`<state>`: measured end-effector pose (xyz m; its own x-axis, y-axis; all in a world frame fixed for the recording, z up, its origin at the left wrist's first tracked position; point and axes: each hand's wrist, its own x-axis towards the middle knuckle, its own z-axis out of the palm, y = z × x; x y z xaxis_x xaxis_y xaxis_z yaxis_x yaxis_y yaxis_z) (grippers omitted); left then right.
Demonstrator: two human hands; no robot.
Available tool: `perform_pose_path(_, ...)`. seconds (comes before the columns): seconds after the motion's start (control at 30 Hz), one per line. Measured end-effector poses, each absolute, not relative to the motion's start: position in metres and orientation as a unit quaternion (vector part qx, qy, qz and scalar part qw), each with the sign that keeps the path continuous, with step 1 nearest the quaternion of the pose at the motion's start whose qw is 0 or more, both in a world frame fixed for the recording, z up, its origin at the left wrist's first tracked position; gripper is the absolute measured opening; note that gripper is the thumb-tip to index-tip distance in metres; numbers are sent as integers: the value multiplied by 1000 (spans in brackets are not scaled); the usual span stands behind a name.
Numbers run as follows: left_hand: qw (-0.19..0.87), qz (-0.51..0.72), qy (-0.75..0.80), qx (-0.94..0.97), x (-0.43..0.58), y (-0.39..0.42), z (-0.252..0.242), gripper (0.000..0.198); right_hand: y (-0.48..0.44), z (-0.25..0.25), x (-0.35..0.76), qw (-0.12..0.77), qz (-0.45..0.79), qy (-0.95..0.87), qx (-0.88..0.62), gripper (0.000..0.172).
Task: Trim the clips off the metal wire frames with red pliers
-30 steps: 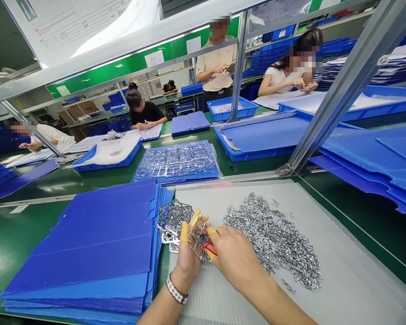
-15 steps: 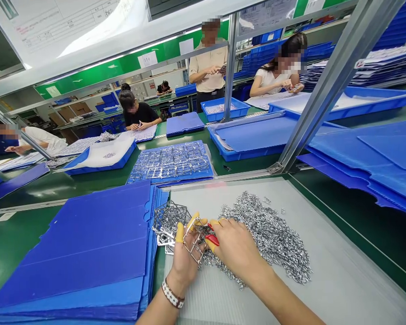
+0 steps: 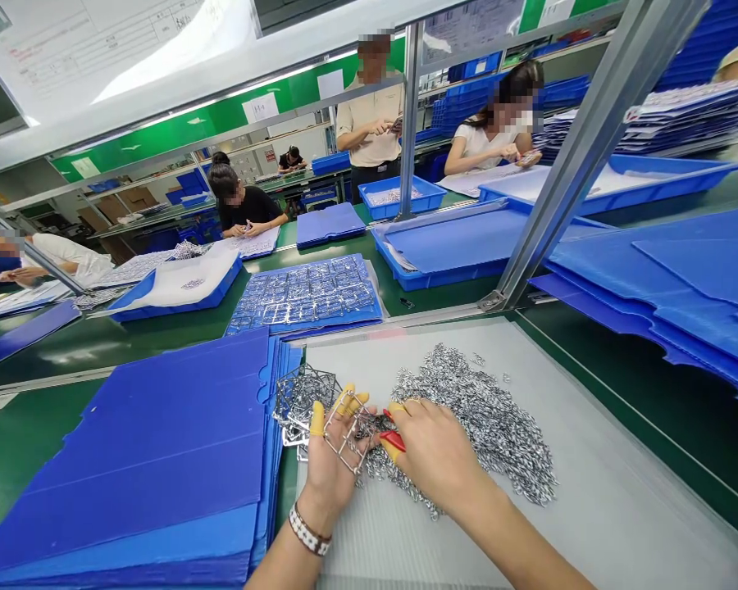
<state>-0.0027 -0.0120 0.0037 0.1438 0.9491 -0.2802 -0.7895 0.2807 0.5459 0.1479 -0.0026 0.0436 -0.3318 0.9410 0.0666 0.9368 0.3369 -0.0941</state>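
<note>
My left hand (image 3: 330, 474), palm up with yellow finger cots, holds a silver metal sprue frame (image 3: 347, 443) with thin crossbars. Red-handled pliers (image 3: 394, 441) sit in the closed grip of my right hand (image 3: 436, 451), just right of the frame. Their jaws are hard to make out against the metal behind. Under and beyond my right hand lies a heap of small silver ring-like pieces (image 3: 485, 418) on a translucent grey sheet (image 3: 590, 500). Left of my fingers, more metal frames (image 3: 304, 393) are piled in a tangle.
Blue plastic boards (image 3: 160, 434) are stacked at left, others (image 3: 682, 279) at right. Behind lies a board covered with metal frames (image 3: 307, 291), beside a blue tray (image 3: 443, 266). A slanted metal post (image 3: 566, 164) rises at right. Several people work beyond.
The frame has turned in my left hand and now lies flatter over the palm, with the fingers opened out more. My right hand still grips the pliers, slightly further from the frame.
</note>
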Motion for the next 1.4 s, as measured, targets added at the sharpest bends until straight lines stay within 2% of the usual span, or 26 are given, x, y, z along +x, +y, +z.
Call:
perform_pose_path(0.4, 746, 588, 287, 123, -3, -11, 1, 54, -5, 29, 147, 50, 31, -815, -576, 19)
perform_pose_path(0.73, 710, 606, 324, 154, -2, -13, -4, 55, 0, 35, 142, 26, 34, -822, -568, 12)
perform_pose_path(1.1, 721, 617, 302, 92, -8, -9, 4, 52, -17, 38, 136, 40, 58, -826, -559, 20)
perform_pose_path(1.4, 690, 633, 329, 117, -3, -12, 3, 50, -20, 36, 127, 41, 71, -831, -551, 22)
